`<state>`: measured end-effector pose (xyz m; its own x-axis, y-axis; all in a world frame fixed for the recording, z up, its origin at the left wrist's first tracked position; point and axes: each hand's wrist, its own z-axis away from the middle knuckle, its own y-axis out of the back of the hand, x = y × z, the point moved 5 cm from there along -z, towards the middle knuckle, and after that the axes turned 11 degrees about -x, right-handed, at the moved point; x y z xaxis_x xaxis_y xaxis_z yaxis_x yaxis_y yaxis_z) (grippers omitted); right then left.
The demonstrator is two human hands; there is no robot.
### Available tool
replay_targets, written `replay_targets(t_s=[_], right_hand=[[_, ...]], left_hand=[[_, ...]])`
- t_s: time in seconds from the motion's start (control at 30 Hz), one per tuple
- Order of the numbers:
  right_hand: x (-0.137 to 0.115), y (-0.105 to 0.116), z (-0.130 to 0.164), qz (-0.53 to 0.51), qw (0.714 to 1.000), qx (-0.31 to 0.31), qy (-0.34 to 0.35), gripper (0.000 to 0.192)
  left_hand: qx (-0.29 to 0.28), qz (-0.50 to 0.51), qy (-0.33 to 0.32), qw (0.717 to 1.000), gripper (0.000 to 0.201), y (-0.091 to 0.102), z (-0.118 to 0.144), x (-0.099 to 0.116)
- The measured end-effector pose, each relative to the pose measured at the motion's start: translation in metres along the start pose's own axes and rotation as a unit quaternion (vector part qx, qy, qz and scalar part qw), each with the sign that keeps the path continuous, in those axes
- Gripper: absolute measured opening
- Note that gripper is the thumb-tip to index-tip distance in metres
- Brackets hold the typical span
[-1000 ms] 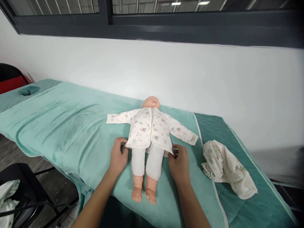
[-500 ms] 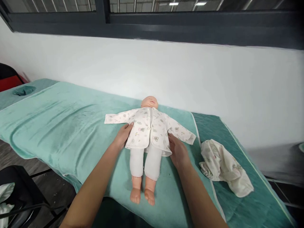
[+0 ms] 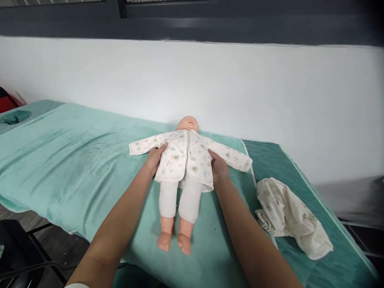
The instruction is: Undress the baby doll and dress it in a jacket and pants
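Note:
A baby doll (image 3: 185, 156) lies on its back on the green cover, its head toward the wall and bare feet toward me. It wears a white printed jacket (image 3: 173, 160), closed down the front, with sleeves spread out sideways. White cloth covers its legs (image 3: 168, 199). My left hand (image 3: 156, 159) grips the doll's side at the left of the view, thumb on the jacket below the sleeve. My right hand (image 3: 219, 168) holds the other side, its thumb over the jacket. The fingers of both hands are mostly hidden beneath the doll and jacket.
A crumpled cream printed garment (image 3: 292, 218) lies right of the doll on the darker green cover (image 3: 270, 160). The light green cover (image 3: 75, 160) stretches left. A white wall (image 3: 255, 92) rises behind. A black chair (image 3: 18, 252) stands at the lower left.
My right thumb has moved up onto the jacket's side, and both hands sit closer around the doll. The doll's feet have shifted slightly left. The view itself has moved a little.

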<state>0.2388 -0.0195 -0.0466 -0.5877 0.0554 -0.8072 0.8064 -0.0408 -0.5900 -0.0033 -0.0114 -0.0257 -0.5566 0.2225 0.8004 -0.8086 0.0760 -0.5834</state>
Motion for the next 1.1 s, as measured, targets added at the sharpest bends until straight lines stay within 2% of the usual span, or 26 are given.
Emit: replay_targets(t_s=[0.1, 0.23, 0.33, 0.43, 0.5, 0.57, 0.63, 0.7, 0.77, 0.87, 0.93, 1.0, 1.1], right_hand=[[-0.011, 0.009, -0.01, -0.057, 0.998, 0.002, -0.005, 0.023], [-0.03, 0.03, -0.015, -0.106, 0.994, 0.024, 0.005, 0.024], [-0.043, 0.052, -0.014, -0.128, 0.989, 0.071, 0.011, 0.02], [-0.054, 0.073, -0.013, -0.142, 0.98, 0.134, 0.033, 0.022], [-0.06, 0.083, -0.013, -0.141, 0.976, 0.16, 0.052, 0.023], [-0.065, 0.089, -0.012, -0.107, 0.976, 0.178, 0.073, 0.023], [-0.071, 0.096, -0.009, -0.028, 0.97, 0.221, 0.101, 0.018], [-0.078, 0.1, -0.002, 0.06, 0.946, 0.286, 0.141, 0.015], [-0.082, 0.098, 0.01, 0.116, 0.918, 0.333, 0.179, 0.023], [-0.081, 0.076, 0.034, 0.197, 0.896, 0.331, 0.221, 0.038], [-0.072, 0.053, 0.055, 0.258, 0.895, 0.286, 0.226, 0.04], [-0.056, 0.029, 0.08, 0.313, 0.898, 0.226, 0.212, 0.043], [-0.029, 0.003, 0.116, 0.365, 0.909, 0.12, 0.162, 0.048]], left_hand=[[-0.006, 0.075, -0.021, 0.997, 0.028, 0.018, -0.014, 0.012], [0.074, 0.143, -0.109, 0.981, 0.019, 0.062, -0.023, 0.043], [0.09, 0.133, -0.143, 0.976, 0.013, 0.083, -0.023, 0.057], [0.089, 0.088, -0.16, 0.979, 0.013, 0.09, -0.02, 0.062], [0.125, 0.038, -0.195, 0.972, 0.017, 0.095, -0.016, 0.066], [0.192, -0.005, -0.234, 0.953, 0.021, 0.104, -0.011, 0.069], [0.252, -0.031, -0.247, 0.935, 0.024, 0.114, -0.007, 0.071], [0.289, -0.068, -0.248, 0.922, 0.026, 0.12, -0.003, 0.074], [0.315, -0.114, -0.26, 0.906, 0.029, 0.123, 0.002, 0.078], [0.333, -0.154, -0.295, 0.882, 0.029, 0.119, 0.013, 0.082], [0.329, -0.224, -0.329, 0.856, 0.029, 0.108, 0.022, 0.085], [0.305, -0.325, -0.365, 0.818, 0.031, 0.09, 0.031, 0.086], [0.208, -0.454, -0.396, 0.771, 0.037, 0.057, 0.038, 0.078]])
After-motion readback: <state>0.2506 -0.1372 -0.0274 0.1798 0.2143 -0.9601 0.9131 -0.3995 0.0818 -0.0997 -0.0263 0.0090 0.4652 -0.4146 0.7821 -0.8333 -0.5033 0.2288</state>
